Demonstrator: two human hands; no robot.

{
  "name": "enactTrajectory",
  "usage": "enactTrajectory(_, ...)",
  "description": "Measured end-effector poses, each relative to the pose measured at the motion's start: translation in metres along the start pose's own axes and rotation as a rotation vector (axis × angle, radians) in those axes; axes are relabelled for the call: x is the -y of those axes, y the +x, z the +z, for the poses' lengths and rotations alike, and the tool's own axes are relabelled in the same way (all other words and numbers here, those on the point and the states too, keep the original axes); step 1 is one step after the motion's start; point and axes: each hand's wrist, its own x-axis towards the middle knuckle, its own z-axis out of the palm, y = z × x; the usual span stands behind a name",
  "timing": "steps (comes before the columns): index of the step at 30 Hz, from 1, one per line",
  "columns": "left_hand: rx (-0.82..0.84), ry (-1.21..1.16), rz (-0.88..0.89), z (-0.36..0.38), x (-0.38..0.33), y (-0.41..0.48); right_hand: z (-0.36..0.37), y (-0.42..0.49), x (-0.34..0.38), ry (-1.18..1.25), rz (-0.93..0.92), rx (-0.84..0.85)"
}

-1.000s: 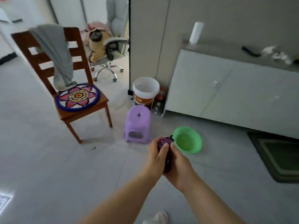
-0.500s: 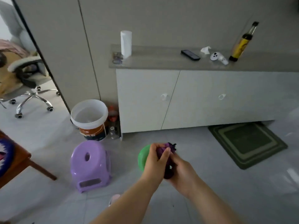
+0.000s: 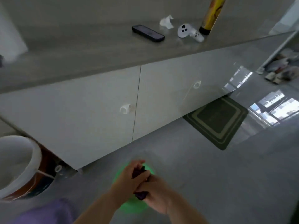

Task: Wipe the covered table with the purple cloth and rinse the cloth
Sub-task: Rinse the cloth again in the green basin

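2 hands, left and right, clench 1 wrung purple cloth over 1 green basin on the floor, its contents hidden. 1 white bucket stands nearby, its inside blurred.

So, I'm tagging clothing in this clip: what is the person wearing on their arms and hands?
Nothing visible. The left hand and right hand are ungloved. No sleeve, watch or bracelet shows on either arm up to the frame edge.
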Motion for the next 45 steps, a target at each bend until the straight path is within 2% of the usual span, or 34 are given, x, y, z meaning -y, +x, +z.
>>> enactTrajectory(3,0.189,-0.125,0.007,0.012,0.057,0.049,-0.045,0.06,-0.018,-0.116,0.035,-0.051)
enactTrajectory(6,0.19,-0.233,-0.049,0.034,0.128,0.09,-0.095,0.122,-0.05,-0.359,0.033,-0.038)
enactTrajectory(9,-0.024,-0.324,-0.184,0.065,0.218,0.125,-0.145,0.192,-0.103,-0.695,0.024,-0.089)
enactTrajectory(11,-0.193,-0.296,-0.243,0.088,0.283,0.153,-0.179,0.24,-0.143,-0.909,0.014,-0.129)
enactTrajectory(13,-0.301,-0.269,-0.281,0.107,0.344,0.185,-0.212,0.285,-0.176,-0.991,-0.002,-0.213)
enactTrajectory(18,-0.499,-0.205,-0.35,0.131,0.458,0.249,-0.266,0.383,-0.235,-1.378,0.059,-0.144)
enactTrajectory(23,-0.578,-0.109,-0.463,0.138,0.518,0.263,-0.283,0.408,-0.272,-1.52,0.173,-0.228)
enactTrajectory(27,-0.539,-0.072,-0.487,0.142,0.524,0.261,-0.284,0.402,-0.275,-1.636,0.168,-0.222)
enactTrajectory(31,-0.395,0.004,-0.479,0.133,0.524,0.274,-0.29,0.419,-0.281,-1.646,0.123,-0.265)
enactTrajectory(33,-0.291,-0.059,-0.404,0.124,0.521,0.284,-0.3,0.432,-0.279,-1.571,0.048,-0.326)
enactTrajectory(35,-0.142,-0.08,-0.341,0.11,0.517,0.288,-0.318,0.446,-0.277,-1.545,0.057,-0.364)
enactTrajectory(37,0.011,0.04,-0.331,0.094,0.525,0.287,-0.331,0.455,-0.282,-1.647,0.068,-0.345)
enactTrajectory(40,-0.005,0.279,-0.328,0.08,0.551,0.279,-0.337,0.464,-0.305,-1.868,-0.036,-0.091)
enactTrajectory(41,-0.017,0.32,-0.337,0.078,0.559,0.275,-0.337,0.465,-0.312,-1.899,-0.061,-0.06)
enactTrajectory(44,0.039,0.391,-0.335,0.08,0.575,0.271,-0.328,0.467,-0.327,-1.791,-0.117,-0.217)
enactTrajectory(45,0.055,0.399,-0.329,0.081,0.577,0.272,-0.321,0.465,-0.328,-1.79,-0.169,-0.198)
